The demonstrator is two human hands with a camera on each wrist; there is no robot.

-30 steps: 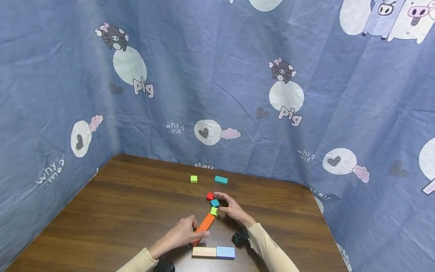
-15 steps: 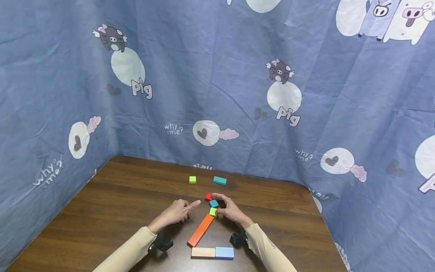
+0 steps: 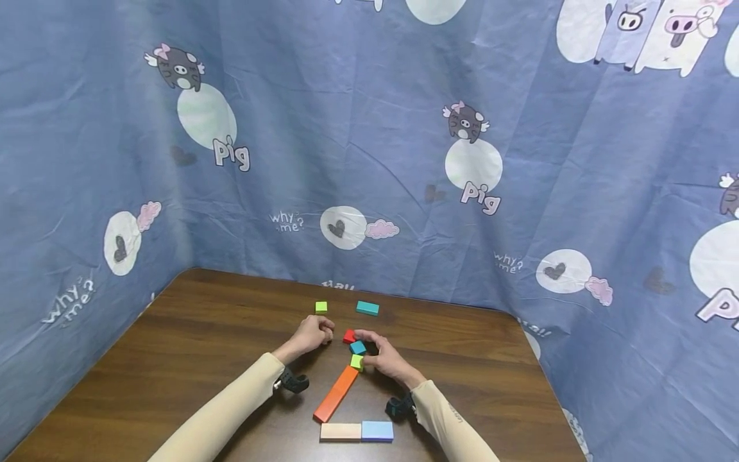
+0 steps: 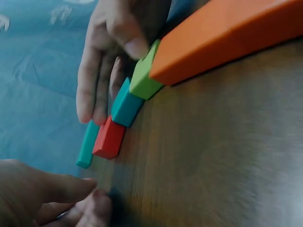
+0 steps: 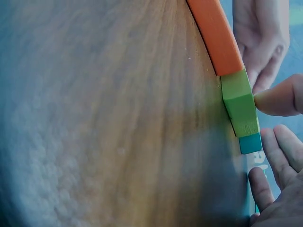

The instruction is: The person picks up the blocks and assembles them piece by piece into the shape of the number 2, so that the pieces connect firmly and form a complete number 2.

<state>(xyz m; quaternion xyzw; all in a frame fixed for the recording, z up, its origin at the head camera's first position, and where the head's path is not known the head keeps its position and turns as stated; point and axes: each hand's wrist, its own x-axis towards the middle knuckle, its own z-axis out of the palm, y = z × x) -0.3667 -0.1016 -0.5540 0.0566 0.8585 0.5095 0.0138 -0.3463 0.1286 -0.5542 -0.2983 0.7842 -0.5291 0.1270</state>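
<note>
A slanting row runs over the table: a long orange piece, a lime green cube, a teal cube and a red cube. My right hand lies along the row's right side, its thumb at the green cube and its fairly straight fingers reaching to the red one. In the right wrist view the thumb touches the green cube's side. Left of the red cube hovers my left hand, fingers loosely bent, nothing visible between them. A gap separates it from the red cube in the left wrist view.
Farther back lie another lime green block and a flat teal block. Close to me, a pale wooden block and a light blue block sit end to end. A blue patterned curtain hangs behind the table.
My left hand has left the orange piece and moved away from me to the red cube's left side. The right hand stays along the row, and the blocks keep their layout.
</note>
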